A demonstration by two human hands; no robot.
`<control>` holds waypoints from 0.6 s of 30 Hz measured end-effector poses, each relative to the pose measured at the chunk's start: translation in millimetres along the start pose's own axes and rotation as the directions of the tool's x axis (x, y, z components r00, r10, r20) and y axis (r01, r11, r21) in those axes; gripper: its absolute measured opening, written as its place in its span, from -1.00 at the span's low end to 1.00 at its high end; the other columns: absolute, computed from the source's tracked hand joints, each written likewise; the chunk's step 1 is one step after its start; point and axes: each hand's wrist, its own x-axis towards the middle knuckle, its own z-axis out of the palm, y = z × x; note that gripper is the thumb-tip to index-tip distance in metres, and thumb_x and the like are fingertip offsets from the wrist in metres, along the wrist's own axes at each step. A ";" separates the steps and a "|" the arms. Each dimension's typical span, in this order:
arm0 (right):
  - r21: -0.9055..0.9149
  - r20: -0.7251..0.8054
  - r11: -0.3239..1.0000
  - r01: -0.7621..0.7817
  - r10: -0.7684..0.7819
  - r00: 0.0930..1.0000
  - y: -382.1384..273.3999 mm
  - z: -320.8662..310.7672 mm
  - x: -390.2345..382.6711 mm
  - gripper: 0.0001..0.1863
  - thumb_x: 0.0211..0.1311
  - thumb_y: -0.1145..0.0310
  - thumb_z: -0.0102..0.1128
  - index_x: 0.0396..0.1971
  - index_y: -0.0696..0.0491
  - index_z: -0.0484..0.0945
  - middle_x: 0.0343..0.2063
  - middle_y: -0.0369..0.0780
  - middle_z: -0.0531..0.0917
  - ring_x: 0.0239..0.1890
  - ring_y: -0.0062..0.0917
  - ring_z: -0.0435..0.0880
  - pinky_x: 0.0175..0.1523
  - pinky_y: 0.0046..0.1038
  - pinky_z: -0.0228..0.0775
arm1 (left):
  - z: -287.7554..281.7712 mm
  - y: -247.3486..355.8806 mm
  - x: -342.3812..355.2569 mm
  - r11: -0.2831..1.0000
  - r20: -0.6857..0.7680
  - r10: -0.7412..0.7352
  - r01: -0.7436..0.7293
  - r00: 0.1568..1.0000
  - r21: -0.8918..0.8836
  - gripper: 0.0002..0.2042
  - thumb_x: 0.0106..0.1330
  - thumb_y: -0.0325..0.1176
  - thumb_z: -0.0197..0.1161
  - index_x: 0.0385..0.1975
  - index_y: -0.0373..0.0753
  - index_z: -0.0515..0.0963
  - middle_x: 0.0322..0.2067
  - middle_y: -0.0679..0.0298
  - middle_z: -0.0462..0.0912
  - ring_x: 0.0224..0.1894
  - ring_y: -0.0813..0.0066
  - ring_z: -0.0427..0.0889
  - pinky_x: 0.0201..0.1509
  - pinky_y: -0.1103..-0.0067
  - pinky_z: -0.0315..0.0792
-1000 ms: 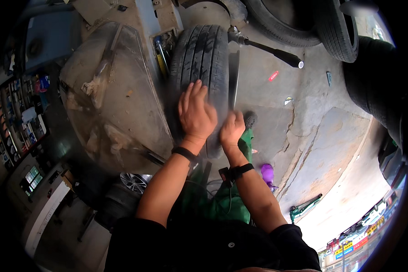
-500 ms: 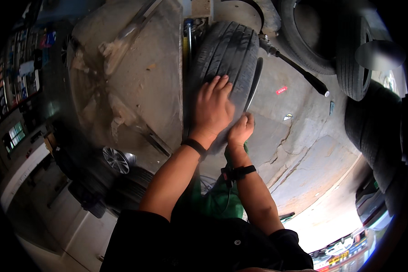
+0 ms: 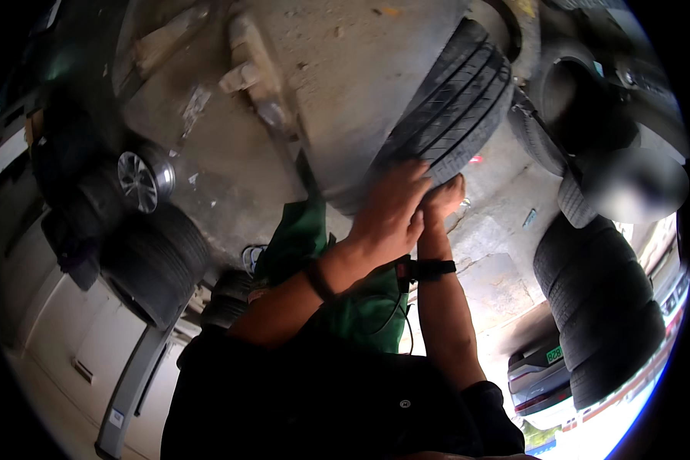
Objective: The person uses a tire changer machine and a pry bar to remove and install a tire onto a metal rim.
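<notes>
tire [image 3: 460, 100]: tread up, left of and beyond the tire stack [image 3: 602, 307] | left hand [image 3: 391, 203]: open, apparently against the tire's near end | right hand [image 3: 443, 199]: fingers curled at its right edge, grip unclear | progress: seemingly mid-handling; tire turned tread-up, release not yet done, anything further can't be told

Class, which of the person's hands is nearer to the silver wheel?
Left. The left hand is to the right of the silver wheel, at the black tyre; the right hand, by the same tyre, is farther right.
</notes>
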 end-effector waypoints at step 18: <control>0.698 -0.004 0.501 -0.511 0.717 0.697 -84.6 -30.5 24.7 -0.78 0.50 0.39 -0.06 -0.31 0.14 0.54 -0.39 -0.34 0.54 -0.31 -0.71 0.40 -0.13 -0.62 0.28 | -24.4 -4.5 30.7 0.994 0.395 -0.045 -0.001 0.918 0.114 -0.66 0.24 -0.39 0.31 0.01 -0.28 0.56 -0.07 0.08 0.61 -0.09 0.08 0.64 0.00 0.27 0.53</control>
